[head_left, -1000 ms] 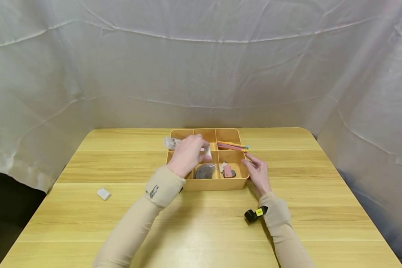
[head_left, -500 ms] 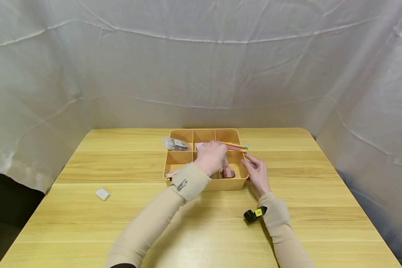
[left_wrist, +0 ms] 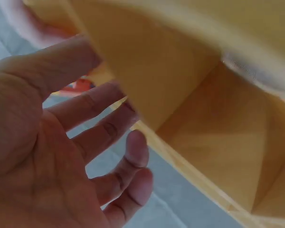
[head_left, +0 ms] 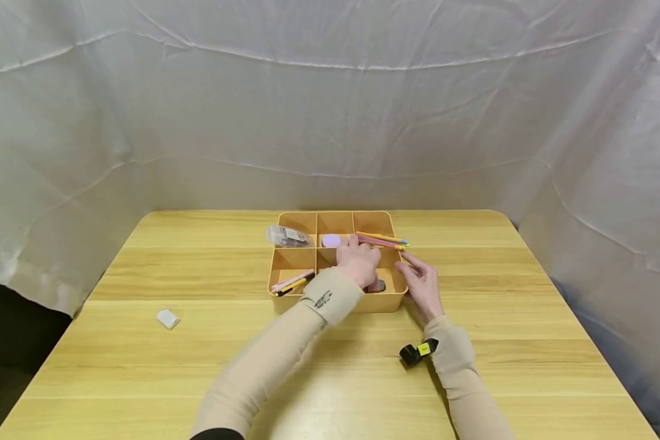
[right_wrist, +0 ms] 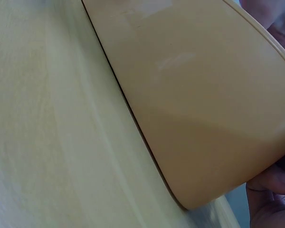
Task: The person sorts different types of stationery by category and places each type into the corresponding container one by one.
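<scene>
A tan organizer box (head_left: 341,302) with six compartments stands mid-table. My left hand (head_left: 359,264) reaches down into its front right area; thumb and index tips pass behind a divider (left_wrist: 133,61) in the left wrist view, so whatever lies between them is hidden. The other fingers (left_wrist: 137,147) are loosely bent beside the box. A pink eraser (head_left: 373,285) and a dark grey one (head_left: 382,285) show beneath that hand. My right hand (head_left: 423,284) holds the box's right side, thumb at the rim, close to several pencils (head_left: 385,241) lying across the back right compartment.
A white eraser (head_left: 168,318) lies on the wooden table (head_left: 132,366) at left. Pens (head_left: 294,284) lean in the front left compartment. A clear plastic case (head_left: 289,236) pokes out of the back left one, and a purple round item (head_left: 331,241) sits in the back middle.
My left hand, with a white eraser visible in it earlier, has moved right and lower into the front right area, uncovering the clear case and pens. The right hand has stayed put.
</scene>
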`<state>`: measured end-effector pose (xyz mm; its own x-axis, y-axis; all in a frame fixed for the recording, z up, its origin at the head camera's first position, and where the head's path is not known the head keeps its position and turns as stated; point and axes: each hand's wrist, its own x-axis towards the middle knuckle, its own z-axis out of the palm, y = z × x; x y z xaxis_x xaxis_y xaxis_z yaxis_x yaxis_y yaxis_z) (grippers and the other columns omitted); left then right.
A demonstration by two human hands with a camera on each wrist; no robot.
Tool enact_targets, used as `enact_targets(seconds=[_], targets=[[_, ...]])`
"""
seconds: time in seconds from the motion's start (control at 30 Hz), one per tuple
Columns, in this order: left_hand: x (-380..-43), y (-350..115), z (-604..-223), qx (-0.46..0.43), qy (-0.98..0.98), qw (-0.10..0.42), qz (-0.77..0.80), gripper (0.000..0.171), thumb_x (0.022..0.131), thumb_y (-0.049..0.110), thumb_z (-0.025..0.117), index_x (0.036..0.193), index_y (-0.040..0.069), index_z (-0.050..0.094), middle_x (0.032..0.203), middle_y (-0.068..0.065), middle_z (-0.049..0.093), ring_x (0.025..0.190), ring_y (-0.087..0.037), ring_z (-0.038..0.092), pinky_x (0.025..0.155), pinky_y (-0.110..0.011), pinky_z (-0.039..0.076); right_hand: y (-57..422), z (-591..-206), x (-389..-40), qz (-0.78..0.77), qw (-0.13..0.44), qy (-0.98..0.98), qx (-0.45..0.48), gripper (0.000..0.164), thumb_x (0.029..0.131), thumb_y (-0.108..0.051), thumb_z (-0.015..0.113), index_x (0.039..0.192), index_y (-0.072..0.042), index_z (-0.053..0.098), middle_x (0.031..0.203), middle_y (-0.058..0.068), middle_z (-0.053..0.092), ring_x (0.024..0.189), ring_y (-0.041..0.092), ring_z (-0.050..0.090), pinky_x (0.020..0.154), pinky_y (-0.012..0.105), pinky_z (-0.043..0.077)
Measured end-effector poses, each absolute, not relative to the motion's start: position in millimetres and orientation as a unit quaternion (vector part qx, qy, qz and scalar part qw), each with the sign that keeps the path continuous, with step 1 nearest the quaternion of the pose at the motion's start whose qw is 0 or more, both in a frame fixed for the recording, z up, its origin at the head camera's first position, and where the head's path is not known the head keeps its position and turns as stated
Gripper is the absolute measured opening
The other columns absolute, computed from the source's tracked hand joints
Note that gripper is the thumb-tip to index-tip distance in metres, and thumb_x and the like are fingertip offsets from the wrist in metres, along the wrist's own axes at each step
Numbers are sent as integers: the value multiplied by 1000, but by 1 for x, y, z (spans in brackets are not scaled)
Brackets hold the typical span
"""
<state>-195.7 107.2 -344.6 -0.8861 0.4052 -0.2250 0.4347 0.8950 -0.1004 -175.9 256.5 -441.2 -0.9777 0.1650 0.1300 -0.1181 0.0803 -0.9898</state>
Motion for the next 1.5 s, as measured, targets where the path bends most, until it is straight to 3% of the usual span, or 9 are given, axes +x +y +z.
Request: enact_targets(seconds=[0.3, 0.5, 0.67, 0.77, 0.93, 1.17, 1.5], targets=[[-200, 110, -359, 216, 970, 82, -72, 51, 74, 48, 75, 121, 30, 64, 126, 6, 60, 111, -24, 38, 95, -39, 33, 255, -441, -175, 681, 108, -724, -7, 42, 94, -10, 59, 132, 7, 54, 122, 28, 59, 99, 31, 64, 76, 33, 59], [-190, 86, -352, 254, 967, -15, 6, 41, 79, 51, 70, 108, 23, 70, 113, 4, 64, 103, -22, 46, 91, -35, 41, 256, -441, -176, 683, 104, -723, -7, 43, 95, -10, 58, 133, 8, 52, 122, 32, 58, 101, 33, 63, 79, 35, 58], [-177, 41, -343, 275, 950, -107, 98, 51, 84, 50, 66, 121, 15, 66, 122, -6, 62, 108, -27, 49, 93, -41, 44, 260, -442, -175, 681, 99, -726, -17, 45, 95, -13, 59, 135, 6, 51, 123, 33, 57, 104, 36, 61, 80, 33, 57], [-174, 3, -341, 254, 942, -122, 182, 57, 87, 46, 64, 129, 7, 59, 130, -15, 56, 119, -33, 44, 100, -49, 41, 263, -441, -174, 678, 103, -728, -20, 45, 95, -14, 59, 135, 5, 52, 121, 34, 57, 100, 34, 63, 76, 31, 58], [-174, -71, -345, 173, 940, -87, 280, 63, 93, 43, 57, 136, -2, 49, 137, -26, 45, 123, -43, 38, 97, -63, 39, 266, -441, -175, 677, 107, -728, -22, 44, 94, -15, 60, 133, 4, 53, 117, 34, 59, 91, 30, 66, 68, 28, 59], [-165, -164, -362, 71, 960, -8, 272, 77, 96, 50, 48, 143, -9, 33, 140, -39, 31, 122, -54, 32, 97, -71, 31, 268, -442, -175, 672, 110, -732, -16, 44, 94, -14, 60, 133, 5, 53, 124, 31, 57, 97, 22, 66, 76, 27, 58], [-142, -228, -384, 14, 967, 108, 232, 100, 82, 58, 62, 141, -16, 28, 132, -48, 27, 114, -61, 32, 91, -74, 33, 268, -439, -174, 670, 103, -735, -13, 45, 95, -15, 60, 135, 5, 51, 129, 27, 56, 106, 30, 61, 83, 34, 56]])
